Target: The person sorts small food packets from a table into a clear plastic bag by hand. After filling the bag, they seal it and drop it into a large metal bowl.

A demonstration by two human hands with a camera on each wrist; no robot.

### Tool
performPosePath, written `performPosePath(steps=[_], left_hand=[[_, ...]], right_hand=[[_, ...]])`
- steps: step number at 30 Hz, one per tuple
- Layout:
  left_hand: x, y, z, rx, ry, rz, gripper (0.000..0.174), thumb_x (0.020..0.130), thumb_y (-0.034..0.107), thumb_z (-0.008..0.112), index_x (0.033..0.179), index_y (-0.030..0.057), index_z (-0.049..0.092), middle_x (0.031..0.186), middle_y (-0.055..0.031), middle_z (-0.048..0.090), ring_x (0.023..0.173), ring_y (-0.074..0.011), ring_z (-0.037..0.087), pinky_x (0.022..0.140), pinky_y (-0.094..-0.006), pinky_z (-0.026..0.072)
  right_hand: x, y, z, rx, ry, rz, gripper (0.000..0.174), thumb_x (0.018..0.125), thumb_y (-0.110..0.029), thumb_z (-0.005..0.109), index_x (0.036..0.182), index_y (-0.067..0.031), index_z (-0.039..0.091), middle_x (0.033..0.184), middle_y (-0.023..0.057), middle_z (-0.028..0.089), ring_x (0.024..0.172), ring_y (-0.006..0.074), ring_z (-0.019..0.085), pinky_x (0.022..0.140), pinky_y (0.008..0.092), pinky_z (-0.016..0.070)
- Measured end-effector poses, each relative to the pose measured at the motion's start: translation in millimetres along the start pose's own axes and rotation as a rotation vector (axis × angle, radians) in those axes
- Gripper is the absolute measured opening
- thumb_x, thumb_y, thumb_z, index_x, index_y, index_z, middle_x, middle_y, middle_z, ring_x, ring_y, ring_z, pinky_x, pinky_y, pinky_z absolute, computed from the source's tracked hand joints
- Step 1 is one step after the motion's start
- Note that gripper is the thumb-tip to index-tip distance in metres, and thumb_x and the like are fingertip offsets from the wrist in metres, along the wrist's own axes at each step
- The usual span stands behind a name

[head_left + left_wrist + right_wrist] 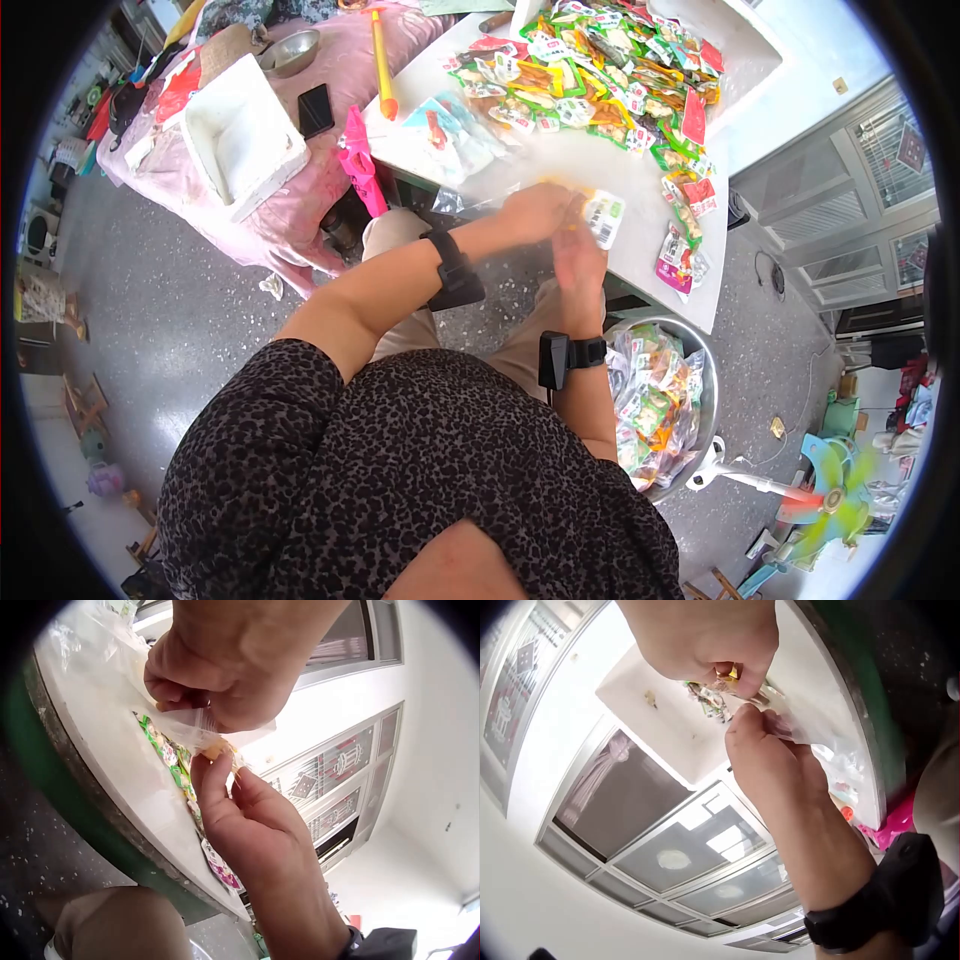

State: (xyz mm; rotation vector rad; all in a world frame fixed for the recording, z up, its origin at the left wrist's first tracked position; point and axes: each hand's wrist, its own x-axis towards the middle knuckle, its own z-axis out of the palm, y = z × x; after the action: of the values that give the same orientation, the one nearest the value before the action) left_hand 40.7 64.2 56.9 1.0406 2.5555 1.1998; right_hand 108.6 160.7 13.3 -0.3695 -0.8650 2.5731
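Above the table's near edge, my two hands meet over a small yellow-and-white food packet [603, 215]. My left hand [540, 212], fingers curled, grips a clear plastic bag [187, 724], its film stretching across to the other hand. Thumb and fingertips of my right hand [580, 265] pinch the yellow packet, which overlaps the bag's film in the left wrist view. In the right wrist view, the left hand [772, 750] sits just below the right hand [712, 641]. Beyond them on the white tabletop [640, 235] lies a pile of colourful food packets [610, 75].
A metal tub [712, 400] of bagged packets stands by my right side. Clear bags [455, 135] lie left of my hands, near a yellow stick [383, 65]. A pink-covered table [270, 235] bears a white foam box [245, 140]. A fan [832, 500] spins at right.
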Motion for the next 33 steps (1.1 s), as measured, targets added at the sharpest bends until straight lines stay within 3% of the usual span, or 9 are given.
performPosePath(steps=[3,9,13,16,22,25,28,31,33], left_hand=[[-5,-15,15,0.056,0.0,0.007,0.018,0.078,0.019,0.041,0.077,0.0042,0.051,0.079,-0.0159,0.053,0.079,-0.0321,0.051,0.066,-0.0407,0.0394],[-23,-8,14,0.062,-0.084,0.04,0.018,0.076,0.02,0.043,0.077,0.0042,0.051,0.078,-0.0144,0.053,0.076,-0.0308,0.052,0.065,-0.0402,0.0404],[-25,-5,21,0.253,-0.06,0.186,0.014,0.075,0.018,0.045,0.077,0.0071,0.052,0.078,-0.0119,0.054,0.072,-0.0297,0.053,0.062,-0.04,0.0416],[-29,4,16,0.204,0.116,0.287,0.013,0.074,0.014,0.045,0.081,0.0092,0.055,0.076,-0.0103,0.053,0.069,-0.0287,0.053,0.059,-0.0393,0.0424],[-15,-12,25,0.106,0.116,0.243,0.023,0.069,0.01,0.05,0.09,0.0093,0.056,0.071,-0.0091,0.051,0.066,-0.0275,0.054,0.056,-0.0369,0.0432],[-12,-21,29,0.343,0.072,0.342,0.02,0.065,0.012,0.053,0.084,0.0095,0.056,0.07,-0.0081,0.051,0.065,-0.0267,0.054,0.056,-0.0365,0.0435],[-16,-19,36,0.354,0.016,0.429,0.016,0.063,0.013,0.054,0.078,0.0089,0.055,0.069,-0.0073,0.051,0.065,-0.0259,0.054,0.055,-0.0359,0.0438],[-20,-17,45,0.303,0.062,0.556,0.015,0.061,0.015,0.055,0.074,0.0084,0.053,0.067,-0.0071,0.051,0.066,-0.0257,0.054,0.055,-0.036,0.0437],[-17,-13,46,0.097,0.001,0.324,0.015,0.061,0.015,0.055,0.074,0.0088,0.054,0.066,-0.007,0.051,0.067,-0.0259,0.054,0.055,-0.0364,0.0436]], right_hand=[[-4,-8,-17,-0.01,-0.064,0.307,0.027,0.081,-0.015,0.049,0.106,-0.0089,0.043,0.093,0.0064,0.054,0.083,0.0182,0.054,0.065,0.0316,0.0465],[-10,-36,-49,-0.478,-0.035,0.458,0.025,0.081,-0.019,0.048,0.103,-0.0075,0.046,0.091,0.0068,0.056,0.08,0.0175,0.056,0.057,0.0289,0.0472],[-19,-27,-42,-0.799,-0.026,0.253,0.021,0.082,-0.014,0.044,0.101,-0.0047,0.047,0.091,0.0069,0.056,0.078,0.0177,0.056,0.056,0.0303,0.0479],[-28,-25,-27,-0.515,-0.08,0.05,0.019,0.083,-0.01,0.042,0.101,-0.005,0.047,0.091,0.007,0.056,0.078,0.017,0.056,0.058,0.0285,0.0477],[-26,-11,-13,-0.098,0.106,0.163,0.017,0.083,-0.007,0.041,0.099,-0.0053,0.048,0.088,0.0062,0.056,0.076,0.0152,0.056,0.06,0.024,0.0468],[-24,-7,-18,-0.59,0.095,0.289,0.016,0.083,-0.006,0.04,0.097,-0.0056,0.048,0.085,0.0054,0.056,0.07,0.0149,0.057,0.056,0.0231,0.0463],[-18,-4,-33,-0.619,0.026,0.336,0.015,0.082,-0.006,0.041,0.095,-0.005,0.048,0.083,0.0052,0.057,0.063,0.0125,0.057,0.048,0.0207,0.0442],[-11,13,-41,-0.299,0.001,0.038,0.012,0.082,-0.007,0.042,0.093,-0.0042,0.047,0.079,0.0063,0.057,0.056,0.0107,0.055,0.04,0.0193,0.0398],[-6,15,-44,-0.354,0.092,-0.05,0.01,0.082,-0.008,0.042,0.09,-0.0039,0.046,0.075,0.0067,0.056,0.053,0.0111,0.053,0.039,0.0193,0.039]])
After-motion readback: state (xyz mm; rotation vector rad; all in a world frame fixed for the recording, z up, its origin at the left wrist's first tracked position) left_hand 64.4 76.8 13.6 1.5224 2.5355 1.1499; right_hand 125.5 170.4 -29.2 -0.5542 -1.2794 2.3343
